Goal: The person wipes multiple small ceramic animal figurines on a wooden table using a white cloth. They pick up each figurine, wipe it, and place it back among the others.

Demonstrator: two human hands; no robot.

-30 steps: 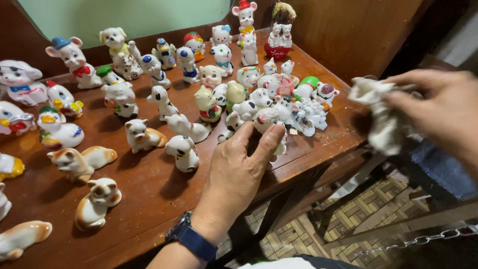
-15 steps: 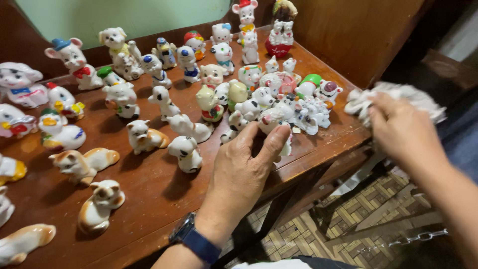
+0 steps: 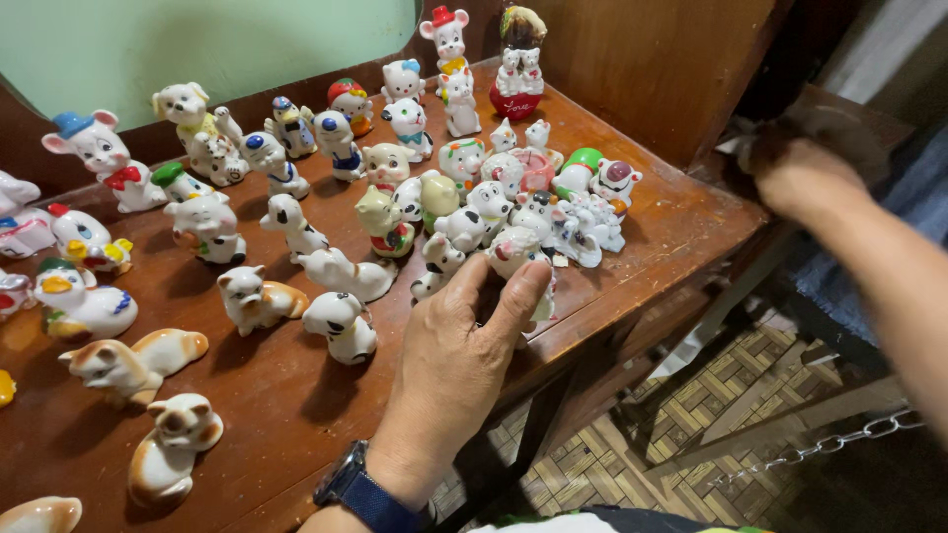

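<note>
Fingers of the left hand (image 3: 456,367) wrap a small white figurine (image 3: 520,259) near the table (image 3: 681,222) front edge — grip closed on it. Just behind the figurine crowds a cluster of pigs and dogs (image 3: 513,197). Right hand (image 3: 805,176) hangs past the table's right edge, blurred — its grip unclear.

Glossy white ceramic animal figurines crowd a reddish-brown wooden table (image 3: 681,222). By its left edge, a white mouse (image 3: 99,158) wears a blue cap and red bow. At the back edge, a white mouse figurine (image 3: 447,35) has a red hat. A white dog (image 3: 341,326) shows black spots mid-table.
</note>
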